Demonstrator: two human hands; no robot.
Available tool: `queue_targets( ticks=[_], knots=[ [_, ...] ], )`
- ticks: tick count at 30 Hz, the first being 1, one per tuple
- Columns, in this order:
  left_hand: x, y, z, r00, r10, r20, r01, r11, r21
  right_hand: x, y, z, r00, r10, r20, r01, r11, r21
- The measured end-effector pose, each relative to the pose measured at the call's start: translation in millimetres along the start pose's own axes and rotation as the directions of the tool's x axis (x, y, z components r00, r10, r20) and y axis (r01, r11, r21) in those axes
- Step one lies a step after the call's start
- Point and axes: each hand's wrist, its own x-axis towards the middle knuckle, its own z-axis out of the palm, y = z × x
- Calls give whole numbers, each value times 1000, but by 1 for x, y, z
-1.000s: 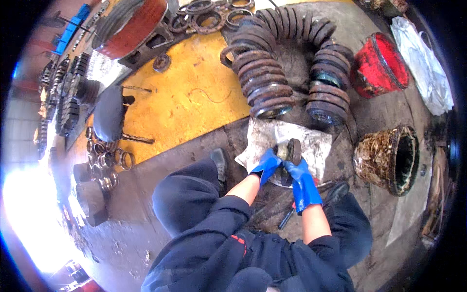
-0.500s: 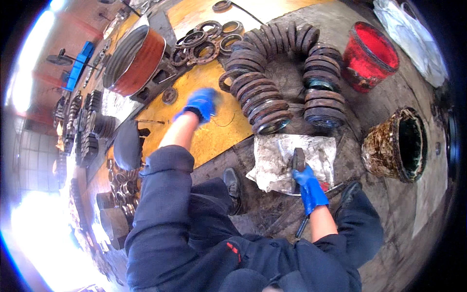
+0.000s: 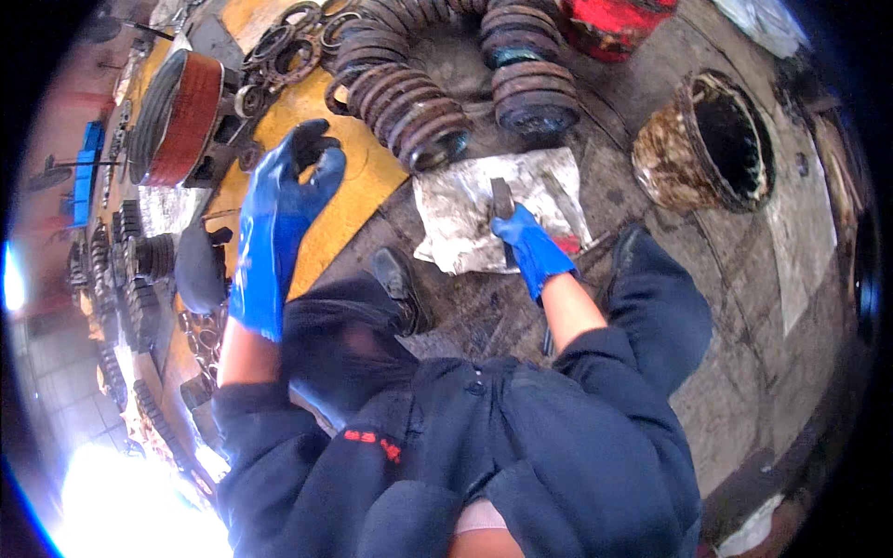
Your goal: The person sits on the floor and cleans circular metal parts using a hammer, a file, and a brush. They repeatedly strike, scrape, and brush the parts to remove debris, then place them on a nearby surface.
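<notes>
My left hand (image 3: 290, 191) is raised at the left in a blue glove with dark, stained fingertips. Its fingers are loosely curled, a gap shows between them and the thumb, and I see nothing in it. Lower and to the right, my right hand (image 3: 530, 244), also gloved in blue, grips a dark flat piece (image 3: 503, 199) seen edge-on, so its full shape is hidden. That piece is over a stained white sheet (image 3: 456, 200) on the floor between my feet. Just beyond the sheet, rusty rings (image 3: 409, 107) lie in a long curved row, with another row of rings (image 3: 532, 91) to the right.
A grimy bucket (image 3: 679, 153) lies tilted at the right, and a red bucket (image 3: 619, 23) is beyond it. Round metal rings (image 3: 290, 58) rest on a yellow surface (image 3: 358, 195) at the left. A large rusty-red drum (image 3: 181, 121) sits farther left.
My left hand has drawn back from over the yellow surface and risen closer to me. The view has shifted, and my right hand keeps its hold on the dark piece.
</notes>
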Motion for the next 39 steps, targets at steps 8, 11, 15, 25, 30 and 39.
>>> queue_targets(
  ticks=[8,11,15,25,30,39],
  knots=[
    [-90,38,82,916,-175,362,119,978,171,-88,-56,2,992,54,-114,-84,955,-284],
    [-87,23,83,872,-243,424,198,969,148,-99,-62,-1,984,83,-160,-132,936,-326],
    [-61,39,52,974,-75,215,24,973,231,-91,-53,-12,984,74,-160,-108,970,-219],
    [-12,-26,16,983,-25,-182,85,940,330,-44,-31,-1,994,90,-63,-101,972,-210],
    [-12,-29,-9,972,-121,-201,191,906,378,-51,-85,1,997,51,56,-20,889,-457],
    [-21,-45,-25,955,-128,-268,215,920,328,-39,-191,24,890,-47,453,442,326,-835]
  ],
)
